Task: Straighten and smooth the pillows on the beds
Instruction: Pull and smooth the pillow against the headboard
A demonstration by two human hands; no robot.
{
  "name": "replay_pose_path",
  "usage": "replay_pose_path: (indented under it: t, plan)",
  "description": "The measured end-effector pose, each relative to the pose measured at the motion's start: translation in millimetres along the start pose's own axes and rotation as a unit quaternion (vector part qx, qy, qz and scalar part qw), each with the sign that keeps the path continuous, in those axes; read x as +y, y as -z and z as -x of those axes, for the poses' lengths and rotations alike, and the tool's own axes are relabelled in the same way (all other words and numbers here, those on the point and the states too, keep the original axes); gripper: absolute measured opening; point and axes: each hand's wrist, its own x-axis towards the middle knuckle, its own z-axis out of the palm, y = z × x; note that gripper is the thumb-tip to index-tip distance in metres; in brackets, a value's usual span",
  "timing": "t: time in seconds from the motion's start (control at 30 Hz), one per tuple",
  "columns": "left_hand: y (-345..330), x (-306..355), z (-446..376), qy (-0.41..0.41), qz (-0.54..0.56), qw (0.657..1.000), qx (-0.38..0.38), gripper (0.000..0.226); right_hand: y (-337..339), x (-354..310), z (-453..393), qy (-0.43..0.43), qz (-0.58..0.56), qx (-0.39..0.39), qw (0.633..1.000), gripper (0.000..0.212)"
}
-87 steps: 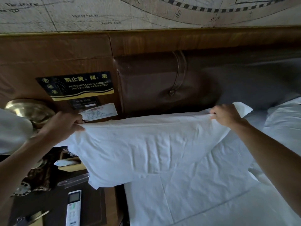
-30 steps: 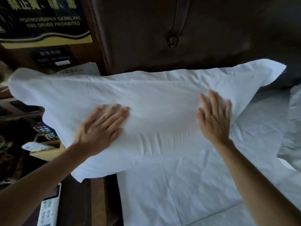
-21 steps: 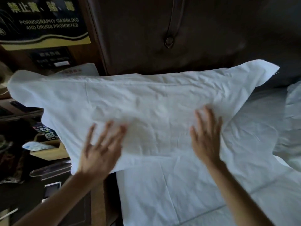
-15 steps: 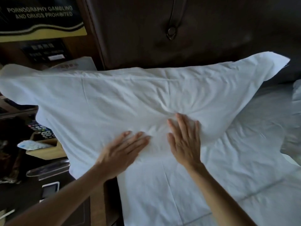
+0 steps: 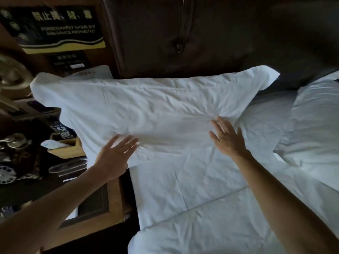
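Note:
A white pillow (image 5: 156,107) lies flat against the dark padded headboard (image 5: 183,33), its left end hanging past the bed's edge over the nightstand. My left hand (image 5: 115,154) rests palm down, fingers spread, on the pillow's lower left edge. My right hand (image 5: 227,138) presses flat on its lower right part, where the cloth bunches into creases. A second white pillow (image 5: 317,121) sits at the right. White bed linen (image 5: 192,189) covers the mattress below.
A wooden nightstand (image 5: 102,213) stands left of the bed with a small wooden box (image 5: 66,147), a remote control (image 5: 62,131) and a brass lamp base (image 5: 11,76). A black and yellow notice sign (image 5: 55,28) hangs on the wall.
Both hands were side by side at the pillow's lower middle half a second ago; now they have slid apart, left hand leftward and right hand rightward. Earlier they held its top corners.

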Motion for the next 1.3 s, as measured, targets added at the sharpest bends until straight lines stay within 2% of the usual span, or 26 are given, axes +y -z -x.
replay_pose_path:
  t: [0.07,0.13,0.23,0.33,0.4,0.43,0.63,0.97,1.17,1.3]
  plan:
    - [33,7,-1,0.072,0.099,0.984,-0.132,0.045,31,-9,15,-0.042,-0.031,-0.038,0.998,0.053]
    - [65,11,-2,0.144,0.2,0.953,-0.173,0.036,63,-20,35,-0.059,-0.053,-0.038,0.996,0.053]
    - [111,14,11,0.149,0.21,0.962,-0.085,0.029,104,-41,72,-0.049,-0.076,0.036,0.995,0.053]
    - [148,19,36,0.139,0.218,0.96,0.108,0.025,132,-71,121,-0.015,-0.077,0.136,0.988,0.055]
    - [170,24,58,0.121,0.195,0.953,0.198,0.034,145,-91,154,0.003,-0.069,0.171,0.983,0.059]
    - [180,28,69,0.115,0.186,0.952,0.213,0.04,151,-100,168,0.008,-0.068,0.185,0.98,0.06]
    - [198,48,121,0.117,0.171,0.956,0.208,0.062,157,-137,241,-0.012,-0.069,0.236,0.969,0.061]
    - [183,64,159,0.103,0.169,0.966,0.165,0.061,131,-169,300,-0.074,-0.051,0.194,0.977,0.065]
    - [173,58,156,0.026,0.163,0.971,0.174,0.062,113,-188,327,-0.15,-0.042,0.219,0.963,0.067]
    - [168,54,150,-0.048,0.162,0.964,0.207,0.06,104,-206,350,-0.222,-0.041,0.232,0.946,0.069]
